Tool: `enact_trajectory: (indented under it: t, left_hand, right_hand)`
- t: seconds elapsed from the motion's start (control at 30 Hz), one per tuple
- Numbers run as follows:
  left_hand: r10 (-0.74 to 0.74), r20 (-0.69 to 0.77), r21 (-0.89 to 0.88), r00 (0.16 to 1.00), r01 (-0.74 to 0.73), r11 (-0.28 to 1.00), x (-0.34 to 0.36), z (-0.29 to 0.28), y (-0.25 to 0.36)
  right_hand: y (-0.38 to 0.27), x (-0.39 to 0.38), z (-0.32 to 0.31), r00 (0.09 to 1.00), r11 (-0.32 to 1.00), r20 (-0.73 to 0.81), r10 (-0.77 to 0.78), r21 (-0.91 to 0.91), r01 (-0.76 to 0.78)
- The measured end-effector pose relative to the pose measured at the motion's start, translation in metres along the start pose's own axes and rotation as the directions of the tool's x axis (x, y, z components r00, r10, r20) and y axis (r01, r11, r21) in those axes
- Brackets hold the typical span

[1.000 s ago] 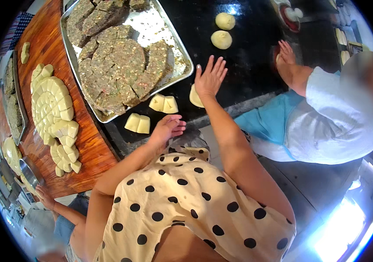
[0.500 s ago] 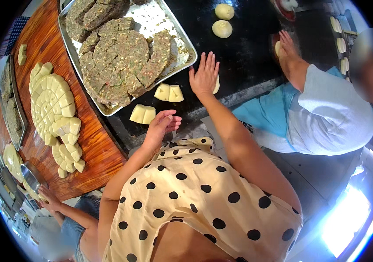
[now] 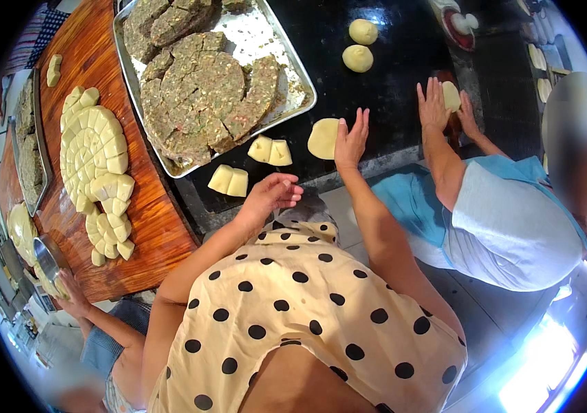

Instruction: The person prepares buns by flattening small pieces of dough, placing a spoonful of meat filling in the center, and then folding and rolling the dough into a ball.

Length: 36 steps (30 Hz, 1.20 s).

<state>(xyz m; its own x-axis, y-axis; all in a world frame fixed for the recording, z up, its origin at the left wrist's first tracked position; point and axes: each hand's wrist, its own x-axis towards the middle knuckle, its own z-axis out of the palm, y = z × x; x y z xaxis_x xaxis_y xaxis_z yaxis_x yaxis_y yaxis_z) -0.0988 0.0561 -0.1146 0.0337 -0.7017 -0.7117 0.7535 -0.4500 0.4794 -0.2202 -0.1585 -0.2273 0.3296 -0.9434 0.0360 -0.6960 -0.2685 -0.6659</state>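
A flat round of pale dough (image 3: 321, 139) lies on the black worktop (image 3: 396, 76). My right hand (image 3: 352, 141) is at its right edge, fingers stretched out and touching or just beside it. My left hand (image 3: 274, 195) hovers over the worktop's near edge, fingers loosely bent with nothing in them. Close to it sit two scored dough pieces, the nearer dough piece (image 3: 229, 180) and the farther dough piece (image 3: 270, 151). Farther back are two smooth dough balls, one dough ball (image 3: 358, 58) in front of the other (image 3: 363, 32).
A metal tray (image 3: 309, 102) of chopped filling (image 3: 204, 89) stands behind my left hand. Cut dough (image 3: 94, 148) covers part of the wooden table (image 3: 149, 237) at left. At right a co-worker's hands (image 3: 433, 104) handle another dough round (image 3: 451, 96). Another person holds a metal bowl (image 3: 51, 258) at lower left.
My right hand has shifted right off the dough, which now shows as a flat round. The co-worker's second hand has come into sight. The whole view has swung slightly.
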Motion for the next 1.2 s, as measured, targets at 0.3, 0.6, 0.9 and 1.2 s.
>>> enact_trajectory:
  t: [0.3, 0.6, 0.9, 1.2]
  left_hand:
    - [0.023, -0.061, 0.034, 0.998, -0.020, 0.999, 0.019, -0.002, 0.010]
    - [0.368, -0.147, 0.150, 0.918, -0.347, 0.926, 0.033, -0.009, 0.032]
    - [0.233, 0.132, -0.527, 0.963, -0.131, 0.840, 0.021, 0.002, 0.068]
    - [0.237, -0.064, -0.284, 0.969, -0.246, 0.927, -0.010, -0.033, 0.071]
  right_hand:
    - [0.034, 0.010, 0.006, 0.876, 0.850, 0.221, 0.428, 0.231, -0.474]
    - [-0.043, 0.027, -0.074, 0.619, 0.951, 0.785, -0.015, 0.202, -0.233]
    - [-0.139, 0.044, -0.079, 0.718, 0.810, 0.667, -0.199, 0.524, -0.263]
    - [-0.201, 0.135, 0.064, 0.772, 0.822, 0.611, -0.176, -0.341, 0.457]
